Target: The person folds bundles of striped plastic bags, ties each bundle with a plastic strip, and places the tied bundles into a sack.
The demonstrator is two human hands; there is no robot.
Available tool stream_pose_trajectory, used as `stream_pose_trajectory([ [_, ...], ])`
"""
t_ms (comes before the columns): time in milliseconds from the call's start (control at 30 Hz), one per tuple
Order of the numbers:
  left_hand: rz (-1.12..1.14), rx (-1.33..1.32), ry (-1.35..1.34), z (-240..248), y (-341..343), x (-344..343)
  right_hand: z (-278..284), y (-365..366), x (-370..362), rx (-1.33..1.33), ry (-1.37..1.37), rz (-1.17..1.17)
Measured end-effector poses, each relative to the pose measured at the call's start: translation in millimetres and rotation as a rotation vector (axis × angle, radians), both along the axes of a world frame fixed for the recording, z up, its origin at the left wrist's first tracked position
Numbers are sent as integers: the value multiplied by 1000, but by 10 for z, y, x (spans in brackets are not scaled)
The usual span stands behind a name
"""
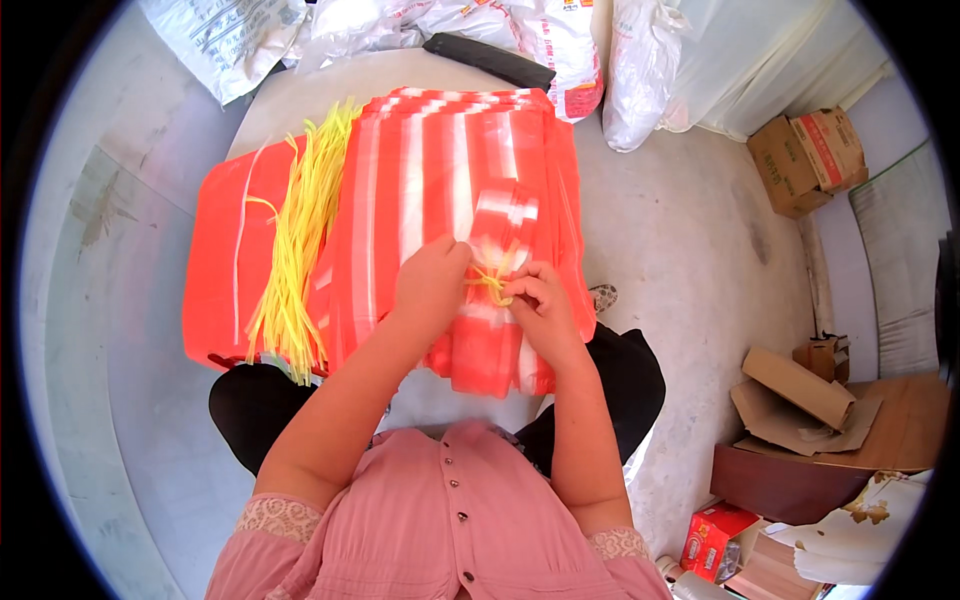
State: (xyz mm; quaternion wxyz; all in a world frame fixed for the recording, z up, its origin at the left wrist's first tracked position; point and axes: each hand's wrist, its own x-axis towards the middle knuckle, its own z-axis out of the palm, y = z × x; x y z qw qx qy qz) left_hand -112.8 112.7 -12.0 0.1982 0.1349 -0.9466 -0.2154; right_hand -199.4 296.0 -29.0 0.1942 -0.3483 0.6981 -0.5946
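Observation:
A folded bundle of red-and-white striped plastic, probably bags [480,355], lies on a wide stack of the same striped plastic [430,160] in front of me. A yellow plastic tie [490,280] goes across the bundle's middle, with loose ends sticking up. My left hand [432,285] is closed on the tie at the bundle's left side, its fingertips partly hidden. On the other side my right hand [545,312] pinches the tie between thumb and fingers. Left of the stack, a bunch of loose yellow strips [305,240] lies draped over a red surface [220,260].
A dark, long wrapped roll [490,60] lies beyond the stack, near several white printed plastic sacks [460,20]. Cardboard boxes [808,160] stand against the right wall. Flattened cardboard [800,405] rests on a brown wooden piece of furniture [780,485] at lower right.

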Motion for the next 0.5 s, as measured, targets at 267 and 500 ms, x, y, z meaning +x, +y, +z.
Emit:
stream_pose_trajectory([
  [267, 220, 92, 79, 44, 91, 18, 105, 83, 67, 207, 266, -211],
  [500, -59, 612, -69, -102, 194, 435, 237, 33, 202, 499, 337, -213],
])
